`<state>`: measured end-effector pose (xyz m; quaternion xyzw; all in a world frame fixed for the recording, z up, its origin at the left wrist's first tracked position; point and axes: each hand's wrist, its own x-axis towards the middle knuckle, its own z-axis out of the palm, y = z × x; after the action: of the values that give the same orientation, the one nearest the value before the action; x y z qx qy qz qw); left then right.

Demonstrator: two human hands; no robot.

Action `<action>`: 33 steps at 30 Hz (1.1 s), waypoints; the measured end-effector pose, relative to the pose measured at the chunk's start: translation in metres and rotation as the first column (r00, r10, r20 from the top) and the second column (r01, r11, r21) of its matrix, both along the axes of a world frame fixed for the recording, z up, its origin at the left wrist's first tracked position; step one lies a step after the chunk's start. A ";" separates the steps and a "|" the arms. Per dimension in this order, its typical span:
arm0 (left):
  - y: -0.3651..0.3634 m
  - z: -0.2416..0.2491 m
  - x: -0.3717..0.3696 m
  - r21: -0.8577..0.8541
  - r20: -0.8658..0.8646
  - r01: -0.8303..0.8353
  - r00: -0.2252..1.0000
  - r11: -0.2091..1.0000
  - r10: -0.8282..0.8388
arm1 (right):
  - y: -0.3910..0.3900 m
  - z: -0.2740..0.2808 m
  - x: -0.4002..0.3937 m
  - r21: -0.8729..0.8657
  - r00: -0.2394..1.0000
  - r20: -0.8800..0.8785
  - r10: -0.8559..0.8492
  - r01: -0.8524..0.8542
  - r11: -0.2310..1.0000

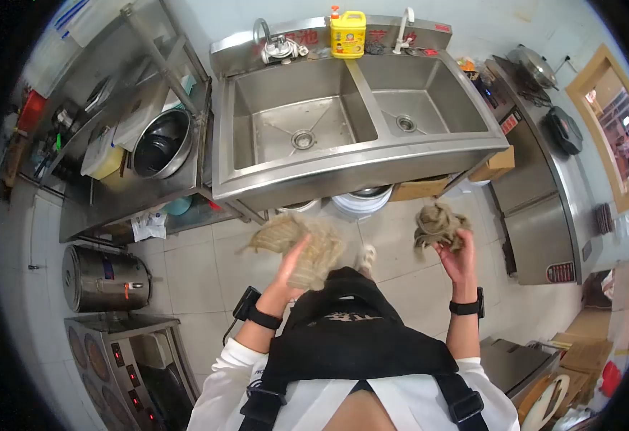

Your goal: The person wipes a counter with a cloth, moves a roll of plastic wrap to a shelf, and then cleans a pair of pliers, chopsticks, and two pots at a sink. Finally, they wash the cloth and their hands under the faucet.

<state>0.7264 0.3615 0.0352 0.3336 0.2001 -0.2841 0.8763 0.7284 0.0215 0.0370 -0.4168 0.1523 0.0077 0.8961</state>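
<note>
My left hand (pixel 291 269) grips a tan, striped rag (pixel 322 251) that spreads loosely on both sides of the thumb; the other fingers are hidden behind it. In my right hand (pixel 460 258) is a crumpled grey-brown rag (pixel 438 224), bunched over the fingertips. Both hands are apart, held above the floor in front of my black apron (pixel 361 337). Ahead of them stands a steel double sink (pixel 271 172), with no water visible in either basin.
A yellow jug (pixel 348 36) stands on the sink's back ledge, near a white faucet (pixel 404 30). To the left, a steel shelf holds a metal bowl (pixel 162 144). White buckets (pixel 361 205) sit under the sink. A steel counter (pixel 544 201) runs along the right.
</note>
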 end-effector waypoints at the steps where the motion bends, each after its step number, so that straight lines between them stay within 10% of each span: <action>1: -0.001 -0.004 0.014 -0.185 -0.016 -0.069 0.998 0.980 0.067 | -0.003 -0.009 0.021 -0.091 0.994 -0.066 0.090 -0.096 0.991; 5: -0.011 0.016 0.080 -0.106 0.121 -0.024 0.992 0.994 0.037 | -0.010 -0.009 0.111 -0.616 0.995 -0.011 0.094 -0.081 0.784; 7: -0.022 0.030 0.107 0.153 0.098 0.030 0.994 0.988 -0.046 | -0.011 0.001 0.143 -0.380 0.997 -0.077 0.027 -0.054 0.923; 9: -0.025 0.021 0.149 0.744 0.480 -0.186 0.817 0.642 -0.320 | -0.020 0.000 0.190 -0.555 0.986 -0.044 0.160 -0.158 0.817; 17: -0.029 0.078 0.220 0.444 0.417 -0.329 0.899 0.833 0.133 | -0.023 0.046 0.288 -0.510 0.996 0.040 -0.077 0.087 0.856; 20: -0.006 0.081 0.242 0.415 0.413 -0.321 0.900 0.851 0.138 | -0.015 0.058 0.304 -0.608 0.984 0.131 0.120 -0.016 0.794; 26: 0.030 0.093 0.264 0.383 0.412 -0.279 0.905 0.881 0.107 | 0.027 0.081 0.327 -0.222 0.987 0.102 0.124 -0.099 0.970; 33: 0.049 0.082 0.283 0.406 0.395 -0.202 0.918 0.891 0.028 | 0.002 0.059 0.326 -0.278 0.997 0.081 -0.006 0.028 0.960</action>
<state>1.0092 0.4109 0.1175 0.5580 0.1056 -0.1086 0.8159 1.0548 0.0236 0.0961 -0.5374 0.1200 -0.0380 0.8339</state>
